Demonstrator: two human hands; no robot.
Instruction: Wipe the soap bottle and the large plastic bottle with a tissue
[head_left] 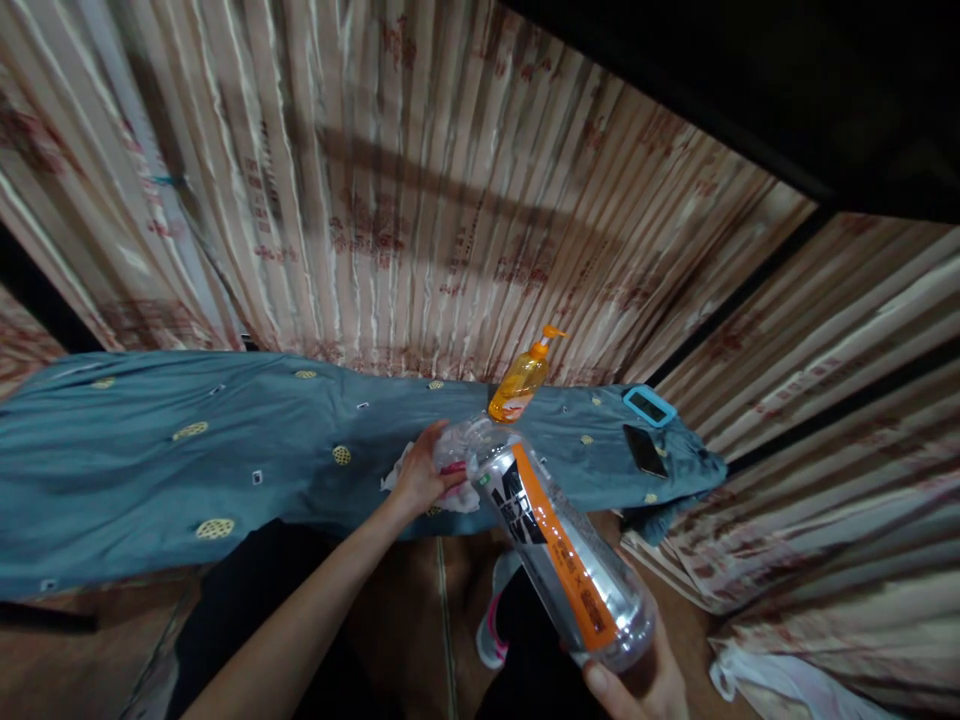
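A long surface draped in a blue-green cloth with small gold and white motifs is seen running across the middle of the view, backed by striped, patterned curtains. A large clear plastic bottle with an orange, black and white label is held tilted over the near edge of the cloth, its base towards the camera and its neck pointing away and up to the left. The base is cupped from below by the right hand, whose fingers are curled around the bottom; only part of that hand is shown at the lower edge. The neck end of the bottle is met by the left hand, which is closed around a crumpled white cloth with a touch of pink pressed against the bottle's mouth. What the bottle contains cannot be told; it appears clear throughout.

Just beyond the bottle's neck, an orange pump bottle filled with amber liquid is seen standing on the blue-green cloth, leaning in the view. Towards the right end of the cloth, well apart from both hands, a device with a light blue frame is laid flat, and a dark phone is laid just beside it, nearer the camera.
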